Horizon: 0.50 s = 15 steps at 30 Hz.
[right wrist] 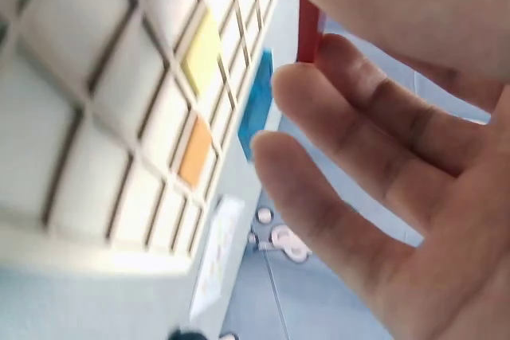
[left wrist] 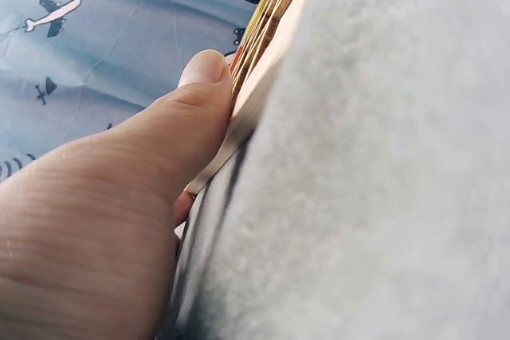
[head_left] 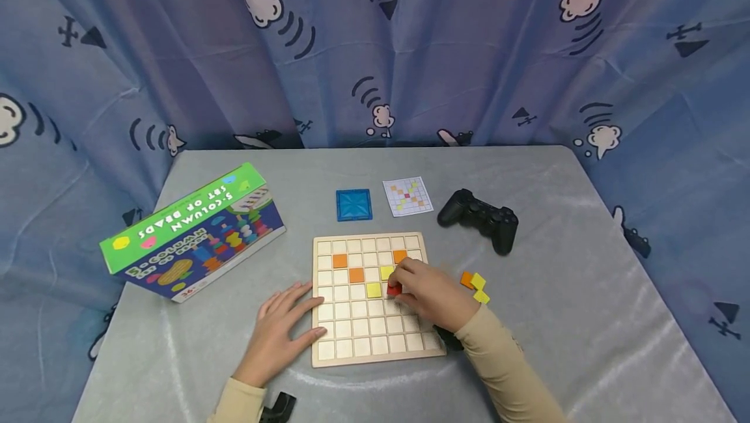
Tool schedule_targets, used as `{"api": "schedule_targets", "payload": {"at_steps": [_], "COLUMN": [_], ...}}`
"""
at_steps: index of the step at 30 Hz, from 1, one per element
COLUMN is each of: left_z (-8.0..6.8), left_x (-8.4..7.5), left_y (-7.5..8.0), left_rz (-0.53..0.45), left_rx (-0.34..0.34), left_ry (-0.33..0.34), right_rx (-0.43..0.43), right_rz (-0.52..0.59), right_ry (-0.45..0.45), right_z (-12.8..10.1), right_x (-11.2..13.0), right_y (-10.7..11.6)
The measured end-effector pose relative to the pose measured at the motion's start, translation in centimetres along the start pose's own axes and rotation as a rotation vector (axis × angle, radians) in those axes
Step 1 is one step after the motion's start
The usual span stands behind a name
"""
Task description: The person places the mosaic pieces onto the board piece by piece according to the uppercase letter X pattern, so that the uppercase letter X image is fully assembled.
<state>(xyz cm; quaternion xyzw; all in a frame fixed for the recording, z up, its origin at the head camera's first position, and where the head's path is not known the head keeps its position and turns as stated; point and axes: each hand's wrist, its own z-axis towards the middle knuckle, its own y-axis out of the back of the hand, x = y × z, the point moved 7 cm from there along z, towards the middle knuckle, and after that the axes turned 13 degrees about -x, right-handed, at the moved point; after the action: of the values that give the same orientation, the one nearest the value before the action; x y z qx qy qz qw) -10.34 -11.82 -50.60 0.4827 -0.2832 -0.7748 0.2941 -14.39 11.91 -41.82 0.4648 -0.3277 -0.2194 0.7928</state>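
- The left hand (head_left: 278, 328) is spread, its fingers fairly straight and slightly apart. It grips nothing; the thumb and a finger rest on the board's edge on that hand's side.
- The right hand (head_left: 439, 296) pinches a red tile (head_left: 394, 289) between thumb and fingertips, its other fingers loosely extended.
- The red tile is over the grid, at the right fingertips; whether it touches a cell I cannot tell.
- The wooden board (head_left: 360, 327) lies flat between the two hands, divided into small square cells.
- Just beyond the right fingertips, a yellow tile (head_left: 387, 272) sits in a cell, with an orange tile (head_left: 400, 256) farther off. Another yellow tile (head_left: 374, 290) lies on the left-hand side of the red one.
- Two more orange tiles (head_left: 356, 275) sit in cells farther toward the left hand's side.
- Outward of the right hand, near its wrist, loose pieces (head_left: 478, 281) in orange and yellow lie together on the grey-covered counter (head_left: 586, 267).
- Beyond both hands, past the board, are a blue tray (head_left: 354, 205) and a printed card (head_left: 407, 196).
- A black game controller (head_left: 478, 220) lies beyond the right hand.
- A green and blue box (head_left: 193, 234) stands beyond and outward of the left hand.
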Motion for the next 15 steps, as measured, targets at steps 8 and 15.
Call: {"api": "schedule_targets", "payload": {"at_steps": [8,15], "left_z": [0.0,0.1], "left_x": [0.0,0.0], "left_y": [-0.1,0.0], "left_rz": [0.004,0.014], "left_rx": [0.019,0.029], "left_ry": [0.015,0.021], "right_rx": [0.034,0.095], "right_rz": [0.08,0.095], "right_ry": [0.1,0.098], "right_z": [0.8,1.4], "right_x": [2.2,3.1], "right_y": [-2.2,-3.8]}}
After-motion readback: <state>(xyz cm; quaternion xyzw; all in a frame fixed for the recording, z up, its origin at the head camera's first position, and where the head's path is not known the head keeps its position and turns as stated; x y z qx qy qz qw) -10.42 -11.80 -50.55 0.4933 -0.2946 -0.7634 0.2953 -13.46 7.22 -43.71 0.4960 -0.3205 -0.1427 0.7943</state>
